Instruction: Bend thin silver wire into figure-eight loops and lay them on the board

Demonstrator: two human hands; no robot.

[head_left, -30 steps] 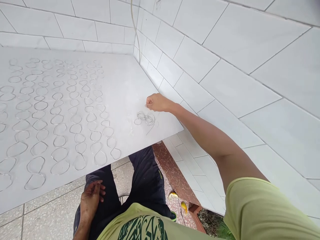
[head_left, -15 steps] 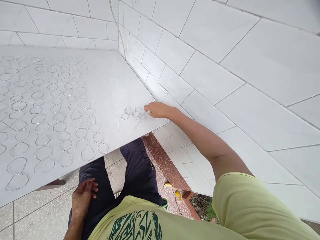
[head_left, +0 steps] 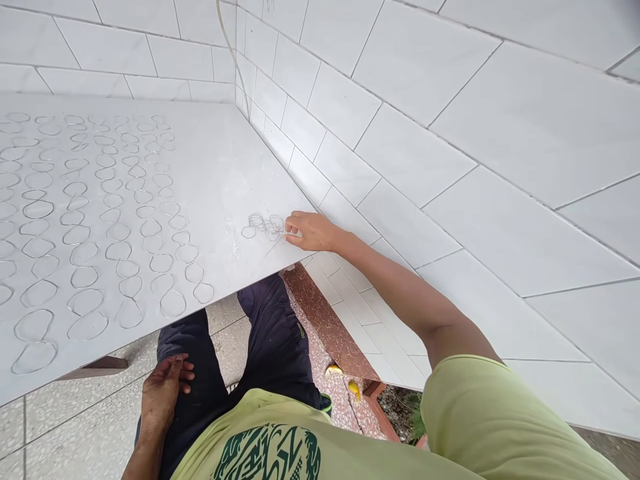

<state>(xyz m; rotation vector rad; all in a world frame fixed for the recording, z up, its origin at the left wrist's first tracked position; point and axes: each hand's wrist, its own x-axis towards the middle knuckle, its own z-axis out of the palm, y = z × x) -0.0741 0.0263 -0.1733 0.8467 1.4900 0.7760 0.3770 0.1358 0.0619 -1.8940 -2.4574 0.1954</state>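
My right hand point(head_left: 309, 230) is over the near right corner of the white tabletop point(head_left: 215, 167). Its curled fingers and thumb are apart, with the tips at the edge of a tangled heap of thin wire loops point(head_left: 265, 225). One loose wire end sticks out toward the table's front edge. My left hand point(head_left: 167, 383) rests on my thigh below the tabletop. Its fingers are loosely bent and spaced apart, and no object shows in it. Many figure-eight wire pieces point(head_left: 125, 270) lie in rows across the table's left side.
White wall tiles point(head_left: 400, 153) border the table at the right and back. A pale cable point(head_left: 233, 53) hangs down in the corner. On the speckled floor below lie two yellow things point(head_left: 354, 389) beside a reddish-brown ledge point(head_left: 325, 313).
My right hand has shifted slightly toward me and its thumb has parted from the fingers beside the wire heap. My left hand stays on the thigh.
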